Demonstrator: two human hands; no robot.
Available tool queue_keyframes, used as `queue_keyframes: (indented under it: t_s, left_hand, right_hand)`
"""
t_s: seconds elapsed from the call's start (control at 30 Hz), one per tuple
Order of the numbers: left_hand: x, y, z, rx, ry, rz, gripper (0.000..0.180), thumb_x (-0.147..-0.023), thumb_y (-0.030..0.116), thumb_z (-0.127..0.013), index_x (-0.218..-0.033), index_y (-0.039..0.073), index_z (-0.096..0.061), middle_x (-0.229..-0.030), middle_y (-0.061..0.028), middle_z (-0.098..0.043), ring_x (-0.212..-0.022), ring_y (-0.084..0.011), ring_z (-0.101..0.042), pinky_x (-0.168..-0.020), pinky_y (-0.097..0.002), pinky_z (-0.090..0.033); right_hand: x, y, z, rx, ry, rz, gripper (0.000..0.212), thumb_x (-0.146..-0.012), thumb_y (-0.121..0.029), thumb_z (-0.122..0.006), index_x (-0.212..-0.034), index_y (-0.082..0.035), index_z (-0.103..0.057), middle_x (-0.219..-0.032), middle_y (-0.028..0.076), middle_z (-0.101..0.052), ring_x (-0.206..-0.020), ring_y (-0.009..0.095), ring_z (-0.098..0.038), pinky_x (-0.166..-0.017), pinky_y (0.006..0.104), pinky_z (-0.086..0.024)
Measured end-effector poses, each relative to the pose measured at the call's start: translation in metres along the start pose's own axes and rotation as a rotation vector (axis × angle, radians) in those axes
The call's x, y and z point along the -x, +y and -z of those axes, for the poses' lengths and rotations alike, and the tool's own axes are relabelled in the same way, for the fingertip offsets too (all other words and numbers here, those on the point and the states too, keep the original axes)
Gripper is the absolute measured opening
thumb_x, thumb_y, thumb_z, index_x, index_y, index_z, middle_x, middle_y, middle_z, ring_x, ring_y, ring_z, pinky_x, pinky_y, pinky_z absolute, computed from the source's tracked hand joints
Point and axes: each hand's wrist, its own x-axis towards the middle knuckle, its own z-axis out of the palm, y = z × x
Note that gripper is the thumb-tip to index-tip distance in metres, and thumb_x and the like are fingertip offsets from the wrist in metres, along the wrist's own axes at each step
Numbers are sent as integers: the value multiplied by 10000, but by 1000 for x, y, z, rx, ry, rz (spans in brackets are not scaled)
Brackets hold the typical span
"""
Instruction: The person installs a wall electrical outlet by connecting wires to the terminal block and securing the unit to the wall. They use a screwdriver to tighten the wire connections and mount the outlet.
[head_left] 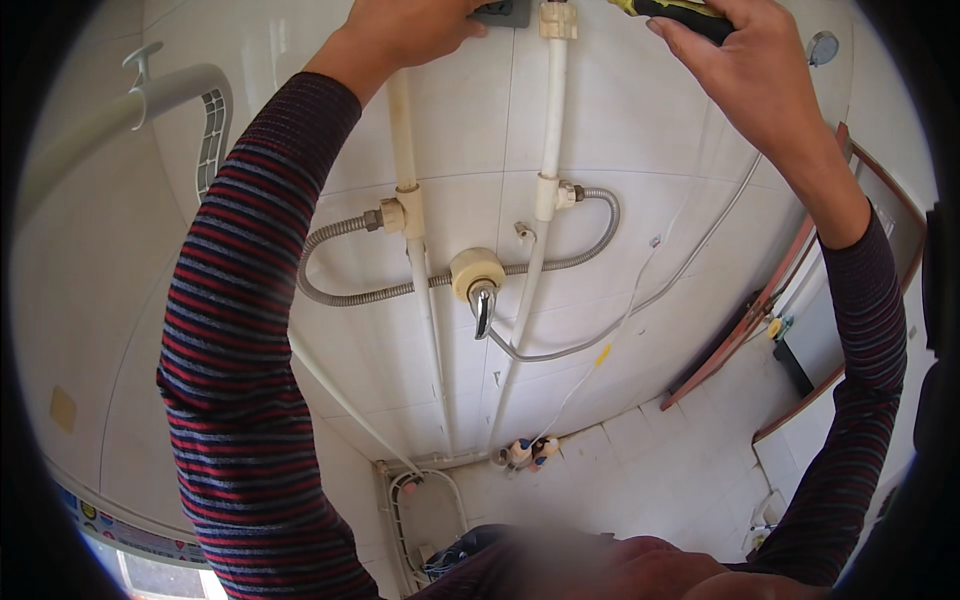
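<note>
At the top edge, my left hand (415, 35) reaches up to a dark grey block (505, 14). Its thumb and fingertips close at the block's left side, though the upper fingers are cut off by the frame. Higher on the right, my right hand (745, 60) is wrapped round a hand tool with a yellow-and-black handle (695, 18); the tool's working end points left and is mostly out of view. Between the hands, a white pipe with a cream union fitting (558, 22) runs down the tiled wall.
Lower on the wall, a chrome mixer tap (482, 300) joins two braided hoses (345, 298). A shower hose (650, 300) curves right. Bottles (530, 453) stand on the floor by the wall. A grey curved rail (150, 105) is at left, a red-brown frame (740, 330) at right.
</note>
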Motion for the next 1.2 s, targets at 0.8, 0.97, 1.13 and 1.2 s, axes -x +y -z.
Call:
queue_keyframes:
  t_s: [0.8, 0.97, 1.13, 1.2]
  left_hand:
    - [-3, 6, -4, 18, -20, 11, 509, -820, 188, -778, -1321, 217, -695, -1167, -156, -599, -1085, -329, -599, -935, -432, -519]
    - [-1, 3, 10, -15, -15, 4, 506, -814, 183, -780, -1312, 216, -700, -1162, -159, -602, -1084, -331, -602, -933, -431, -517]
    - [0, 8, -2, 16, 4, 6, 486, -819, 178, -776, -1299, 208, -707, -1160, -155, -603, -1080, -340, -600, -927, -434, -519]
    - [-2, 0, -14, 14, 107, -72, 483, -821, 178, -775, -1298, 205, -708, -1154, -150, -603, -1083, -338, -599, -916, -440, -523]
  right_hand:
    - [-8, -14, -7, 193, 110, 209, 305, -858, -90, -730, -1128, -14, -611, -851, 158, -664, -754, 300, -676, -697, 391, -535]
    - [-15, 7, -6, 78, 134, 163, 405, -859, -59, -710, -1214, -21, -518, -793, 174, -637, -700, 332, -670, -702, 413, -525]
    - [-16, 9, 3, 53, 131, 284, 401, -874, -72, -700, -1222, -23, -506, -820, 174, -644, -739, 346, -686, -714, 416, -528]
    - [-18, 4, -1, 48, 128, 243, 389, -877, -83, -704, -1212, -20, -516, -852, 183, -648, -763, 347, -688, -722, 415, -530]
